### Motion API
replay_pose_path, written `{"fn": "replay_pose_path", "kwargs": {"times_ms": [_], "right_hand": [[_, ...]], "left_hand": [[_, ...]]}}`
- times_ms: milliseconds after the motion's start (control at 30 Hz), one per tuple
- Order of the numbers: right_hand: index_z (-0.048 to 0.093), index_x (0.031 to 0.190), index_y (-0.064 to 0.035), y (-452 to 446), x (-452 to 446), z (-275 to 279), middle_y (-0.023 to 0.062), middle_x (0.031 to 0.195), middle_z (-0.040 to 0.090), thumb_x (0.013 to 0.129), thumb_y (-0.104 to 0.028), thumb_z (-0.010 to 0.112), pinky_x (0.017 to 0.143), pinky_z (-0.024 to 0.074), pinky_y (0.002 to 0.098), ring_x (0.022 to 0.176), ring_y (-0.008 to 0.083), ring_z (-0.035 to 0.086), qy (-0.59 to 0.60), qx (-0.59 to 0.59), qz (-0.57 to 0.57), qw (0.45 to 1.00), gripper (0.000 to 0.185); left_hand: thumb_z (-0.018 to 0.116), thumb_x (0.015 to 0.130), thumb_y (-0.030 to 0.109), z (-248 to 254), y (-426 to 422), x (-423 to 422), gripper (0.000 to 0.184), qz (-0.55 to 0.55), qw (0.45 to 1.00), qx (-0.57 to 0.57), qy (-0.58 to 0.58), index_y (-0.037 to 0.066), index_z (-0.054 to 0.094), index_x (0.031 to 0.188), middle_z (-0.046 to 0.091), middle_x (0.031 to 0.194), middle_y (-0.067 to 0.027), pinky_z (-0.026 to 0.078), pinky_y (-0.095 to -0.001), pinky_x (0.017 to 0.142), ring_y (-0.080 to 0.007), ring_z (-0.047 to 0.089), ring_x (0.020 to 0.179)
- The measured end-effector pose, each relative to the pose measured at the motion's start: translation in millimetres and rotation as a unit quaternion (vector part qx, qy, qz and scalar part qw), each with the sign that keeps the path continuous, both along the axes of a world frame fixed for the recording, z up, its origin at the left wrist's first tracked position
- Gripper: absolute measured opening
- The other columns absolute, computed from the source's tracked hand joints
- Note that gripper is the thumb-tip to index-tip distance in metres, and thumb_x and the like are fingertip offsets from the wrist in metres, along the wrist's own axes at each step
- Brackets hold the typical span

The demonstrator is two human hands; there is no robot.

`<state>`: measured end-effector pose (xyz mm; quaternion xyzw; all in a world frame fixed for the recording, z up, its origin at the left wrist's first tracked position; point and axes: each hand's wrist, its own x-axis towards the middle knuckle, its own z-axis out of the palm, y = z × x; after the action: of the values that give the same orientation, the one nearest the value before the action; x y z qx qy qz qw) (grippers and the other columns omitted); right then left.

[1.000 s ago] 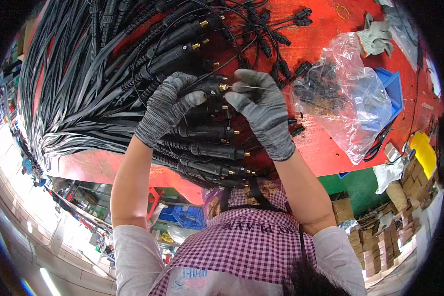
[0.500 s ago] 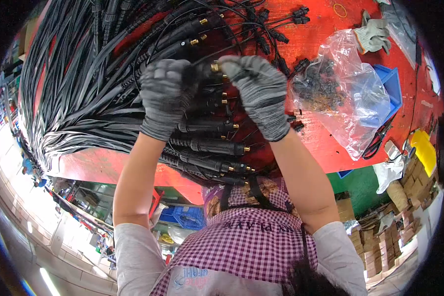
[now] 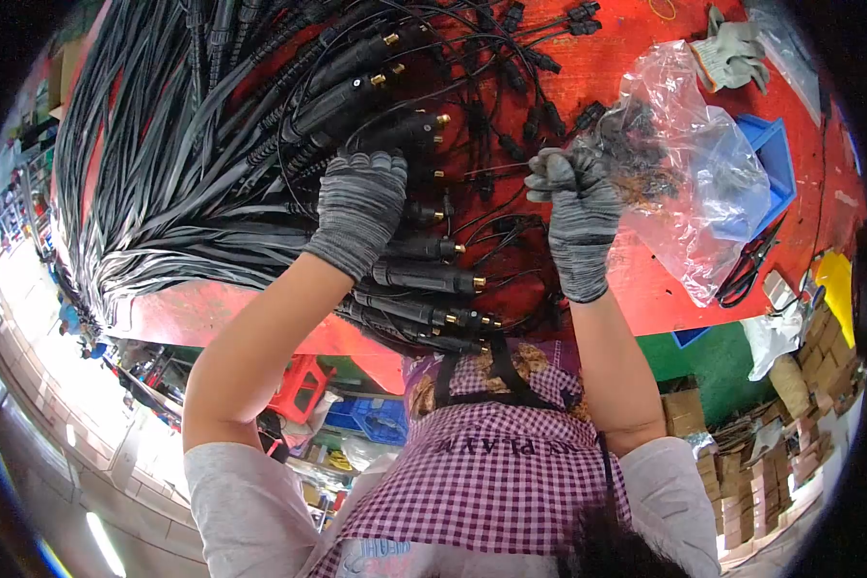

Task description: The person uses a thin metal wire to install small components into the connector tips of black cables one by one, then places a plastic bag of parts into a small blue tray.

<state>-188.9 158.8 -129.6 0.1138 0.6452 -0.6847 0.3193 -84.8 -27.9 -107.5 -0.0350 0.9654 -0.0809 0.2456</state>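
My left hand [image 3: 361, 207], in a grey striped glove, has its fingers curled over a black cable plug, whose brass tip [image 3: 438, 175] shows just right of the fingers. To the right, my right hand [image 3: 585, 217], gloved alike, pinches the end of a thin lead [image 3: 496, 169] that stretches leftward toward the plugs. The fingers hide the end of the lead. Below my left hand lies a row of similar black plugs [image 3: 424, 276] with brass tips; more plugs [image 3: 342, 108] lie above it.
Long black cables [image 3: 173, 183] fan out over the red table [image 3: 645, 275] at left. Small black connectors [image 3: 539, 116] lie beyond my hands. At right are a clear plastic bag [image 3: 689, 183] of small black parts, a blue bin [image 3: 773, 169], scissors [image 3: 749, 268] and a spare glove [image 3: 732, 58].
My right hand has moved right and down, away from the brass tips. My left hand has come slightly right and down, and a thin lead now stretches between the plugs and my right hand.
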Motion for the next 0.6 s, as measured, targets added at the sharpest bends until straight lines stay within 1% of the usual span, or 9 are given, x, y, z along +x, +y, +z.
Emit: {"fn": "replay_pose_path", "kwargs": {"times_ms": [100,133,233,267,367,400,500,533,600], "right_hand": [[0.057,0.091,-0.0004,1,14,-2,0.0053,0.08,0.061,0.083,-0.013,0.056,0.057,0.0483,0.0199,0.065,0.0086,0.058,0.0,0.007,-0.001,1.0,0.014],[0.058,0.091,-0.0006,1,18,-5,0.0052,0.08,0.061,0.083,-0.012,0.056,0.057,0.048,0.0197,0.064,0.0084,0.057,-0.002,0.003,-0.003,1.0,0.014],[0.058,0.091,-0.0007,-2,22,-13,0.0049,0.079,0.061,0.083,-0.013,0.056,0.057,0.0469,0.0192,0.064,0.0074,0.056,0.012,0.025,0.009,1.0,0.015],[0.058,0.091,-0.0006,-3,24,-16,0.0048,0.079,0.061,0.083,-0.013,0.056,0.057,0.0467,0.019,0.064,0.0073,0.056,0.028,0.038,0.016,0.999,0.015],[0.057,0.09,0.0003,-3,25,-18,0.0045,0.078,0.061,0.084,-0.014,0.055,0.056,0.0461,0.0192,0.064,0.0067,0.056,0.036,0.043,0.019,0.998,0.016],[0.057,0.09,0.0002,-3,24,-16,0.0045,0.078,0.061,0.084,-0.015,0.055,0.056,0.046,0.0192,0.064,0.0068,0.056,0.026,0.04,0.015,0.999,0.016],[0.056,0.091,0.0,-3,26,-10,0.0043,0.078,0.06,0.084,-0.015,0.055,0.057,0.0464,0.0194,0.065,0.0071,0.055,-0.003,-0.004,-0.019,1.0,0.017],[0.056,0.091,0.0,-3,27,-8,0.0042,0.079,0.06,0.084,-0.015,0.055,0.058,0.0466,0.0195,0.065,0.0073,0.055,-0.01,-0.023,-0.028,0.999,0.017],[0.056,0.091,-0.0001,-6,30,-7,0.0041,0.079,0.06,0.085,-0.015,0.055,0.058,0.0469,0.0195,0.065,0.0074,0.055,-0.005,-0.024,-0.039,0.999,0.016]], "left_hand": [[0.045,0.078,0.015,-14,4,-7,0.02,0.003,0.998,-0.022,-0.055,0.011,0.058,0.093,0.058,0.085,-0.0067,0.044,-0.0373,0.07,-0.0215,0.058,0.08],[0.044,0.079,0.014,-25,2,-11,0.019,0.036,0.997,-0.002,-0.068,0.011,0.06,0.088,0.06,0.083,-0.0083,0.047,-0.04,0.064,-0.0242,0.06,0.078],[0.044,0.079,0.013,-45,10,-24,0.018,0.318,0.943,0.031,-0.09,0.011,0.062,0.084,0.062,0.08,-0.0092,0.048,-0.0405,0.058,-0.025,0.062,0.073],[0.041,0.086,0.024,-55,5,-21,0.023,0.25,0.957,0.021,-0.145,0.013,0.059,0.094,0.061,0.092,-0.0119,0.049,-0.0421,0.061,-0.0273,0.062,0.076],[0.05,0.078,0.016,-31,-1,-18,0.017,0.029,0.993,-0.01,-0.11,0.011,0.061,0.088,0.062,0.09,-0.0108,0.05,-0.0367,0.062,-0.0265,0.062,0.076],[0.053,0.077,0.02,-12,-5,-14,0.024,0.009,0.997,0.025,-0.066,0.011,0.057,0.098,0.059,0.099,-0.0101,0.049,-0.0353,0.066,-0.0251,0.06,0.083],[0.055,0.076,0.023,-9,-11,10,0.032,0.117,0.985,0.108,0.06,0.013,0.053,0.106,0.057,0.104,-0.0083,0.048,-0.0342,0.07,-0.0233,0.058,0.088],[0.057,0.074,0.024,-6,-10,8,0.035,0.166,0.977,0.126,0.035,0.015,0.053,0.108,0.057,0.104,-0.0071,0.048,-0.034,0.073,-0.0239,0.058,0.088],[0.058,0.074,0.024,-12,-16,16,0.036,0.141,0.971,0.166,0.097,0.015,0.053,0.108,0.057,0.104,-0.0072,0.047,-0.0339,0.074,-0.0245,0.057,0.089]]}}
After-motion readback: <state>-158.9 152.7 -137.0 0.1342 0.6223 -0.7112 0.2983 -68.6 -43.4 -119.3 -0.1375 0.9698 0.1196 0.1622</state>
